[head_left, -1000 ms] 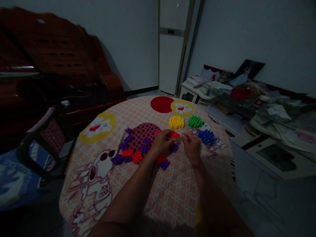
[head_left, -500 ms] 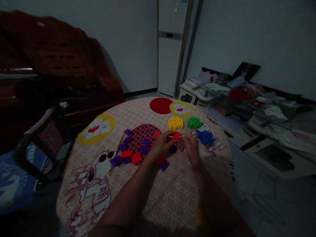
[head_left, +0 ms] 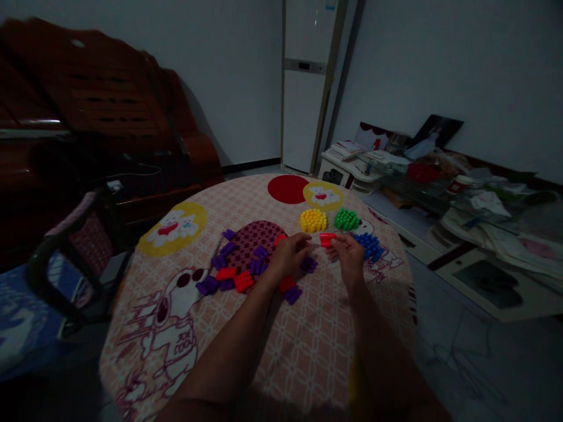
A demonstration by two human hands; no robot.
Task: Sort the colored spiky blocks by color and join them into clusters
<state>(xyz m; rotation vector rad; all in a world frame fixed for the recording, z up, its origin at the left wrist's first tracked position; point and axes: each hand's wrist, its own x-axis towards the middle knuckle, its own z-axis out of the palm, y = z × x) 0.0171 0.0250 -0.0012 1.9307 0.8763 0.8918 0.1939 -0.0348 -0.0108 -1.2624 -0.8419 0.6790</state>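
A red plastic building block (head_left: 326, 240) is pinched between the thumb and fingers of my right hand (head_left: 350, 253), raised above the table. My left hand (head_left: 290, 252) hovers just to its left, fingers bent and apart, with nothing visible in them. Behind the hands stand a yellow block cluster (head_left: 313, 221) and a green block cluster (head_left: 346, 219). A blue block cluster (head_left: 369, 246) sits beside my right hand, partly covered by it. Purple blocks (head_left: 257, 267) and red blocks (head_left: 243, 282) lie scattered to the left; some are partly hidden by my left hand.
The round table (head_left: 303, 351) wears a patterned cloth. Beyond it are a wooden sofa (head_left: 109, 105) at left, a chair (head_left: 88, 252) near the left edge, a tall white air conditioner (head_left: 303, 117), and a cluttered low cabinet (head_left: 417, 228) at right.
My right hand has moved right with the red block, away from my left hand. The left fingers have come off the block, and a purple block between the hands shows more fully.
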